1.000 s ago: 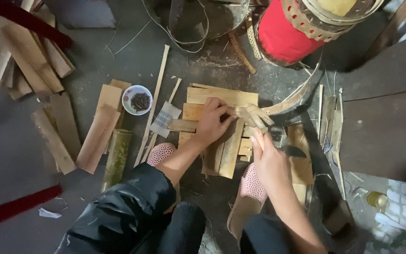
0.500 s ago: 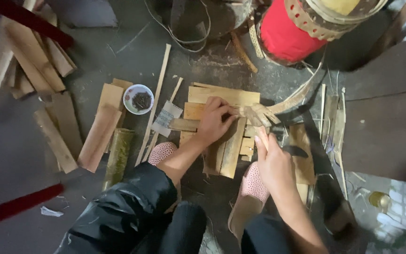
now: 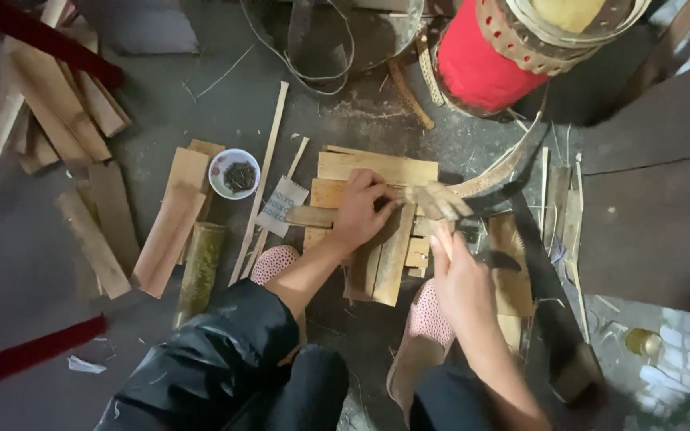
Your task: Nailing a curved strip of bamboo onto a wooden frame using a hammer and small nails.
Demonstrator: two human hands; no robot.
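Observation:
My left hand (image 3: 363, 209) is shut on a flat wooden piece (image 3: 309, 216) that lies crosswise on a stack of pale boards (image 3: 377, 169). The piece's right end (image 3: 439, 199) is split and frayed. My right hand (image 3: 458, 279) grips a dark-bladed knife (image 3: 495, 206), which is blurred, with its blade right beside that frayed end. A long curved bamboo strip (image 3: 513, 164) arcs up and to the right from there. Both feet, in pink slippers (image 3: 429, 319), rest against the boards.
A small white bowl of dark nails (image 3: 235, 173) and a green bamboo section (image 3: 200, 267) lie left of the boards, with wooden slats (image 3: 171, 227) further left. A red cylinder (image 3: 479, 73) stands at the top, a long dark tool (image 3: 553, 311) and a small bottle (image 3: 642, 342) at the right.
The knife in my right hand has swung up toward the frayed end of the piece. My left hand stays on the piece in the same place.

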